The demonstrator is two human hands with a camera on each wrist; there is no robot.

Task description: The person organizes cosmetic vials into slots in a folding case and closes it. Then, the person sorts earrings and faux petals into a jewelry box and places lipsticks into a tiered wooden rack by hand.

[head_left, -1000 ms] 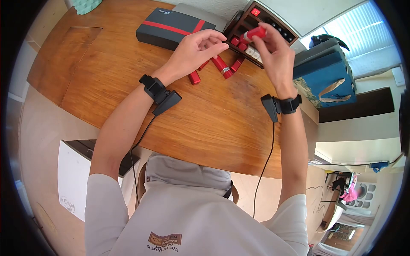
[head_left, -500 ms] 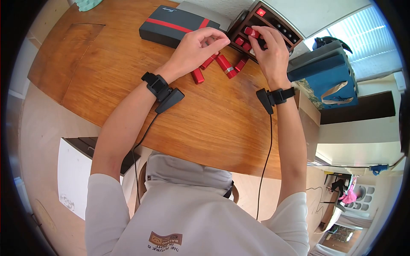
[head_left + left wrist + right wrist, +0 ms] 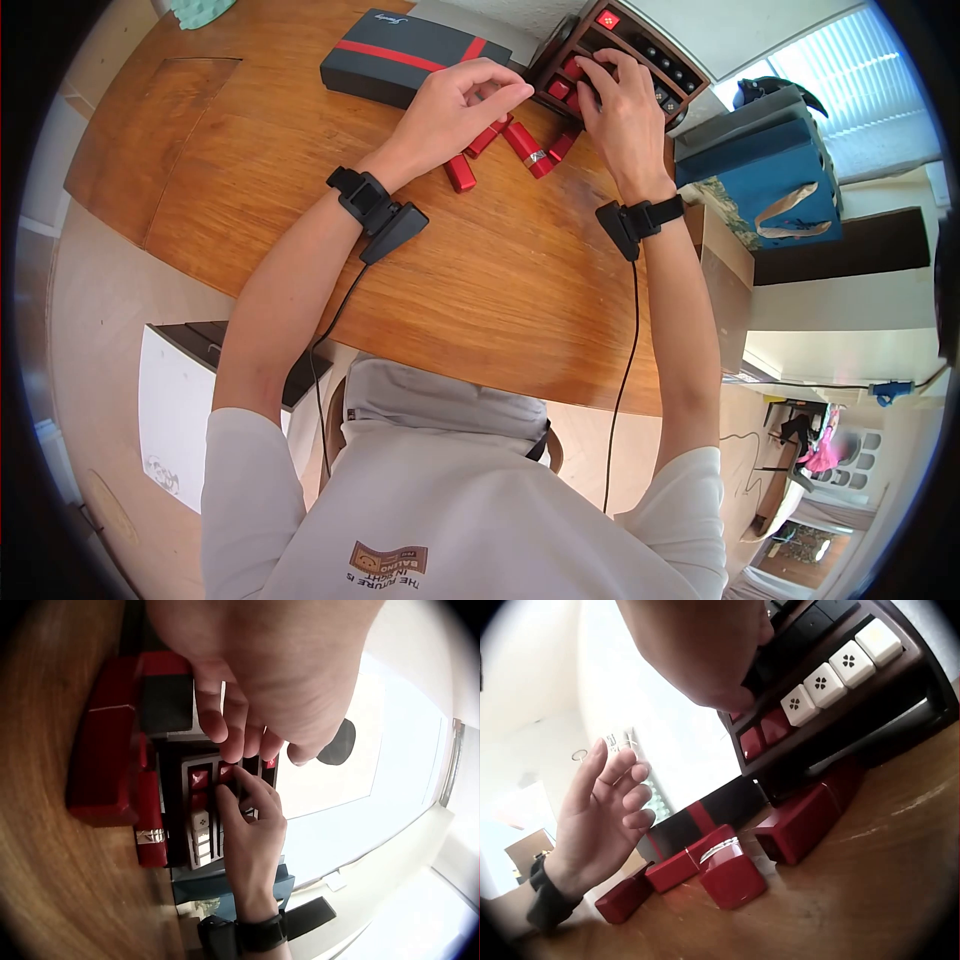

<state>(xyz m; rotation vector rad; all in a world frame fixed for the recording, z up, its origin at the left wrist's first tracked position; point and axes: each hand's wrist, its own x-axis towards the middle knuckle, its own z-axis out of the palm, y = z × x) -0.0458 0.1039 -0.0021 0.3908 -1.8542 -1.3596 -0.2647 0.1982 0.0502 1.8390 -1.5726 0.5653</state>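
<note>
My right hand (image 3: 625,115) is at a dark wooden slotted rack (image 3: 810,739), its thumb and index finger pinching a red lipstick (image 3: 226,772) seated in a middle-row slot. Below that slot, red lipsticks (image 3: 763,735) and white ones with clover marks (image 3: 826,684) fill the front row. My left hand (image 3: 450,110) hovers with loosely curled fingers, holding nothing, over several red lipsticks lying on the table. One of these has a silver band (image 3: 527,150); another (image 3: 460,174) lies nearest the left wrist.
A dark gift box with a red ribbon (image 3: 390,60) lies behind the left hand. Blue paper bags (image 3: 770,180) stand right of the rack. Black lipsticks (image 3: 668,65) occupy the rack's right side. A wooden table (image 3: 480,270) spreads in front of the body.
My right hand has brought the red lipstick from above the rack into a middle-row slot. The left hand has stayed nearly in place.
</note>
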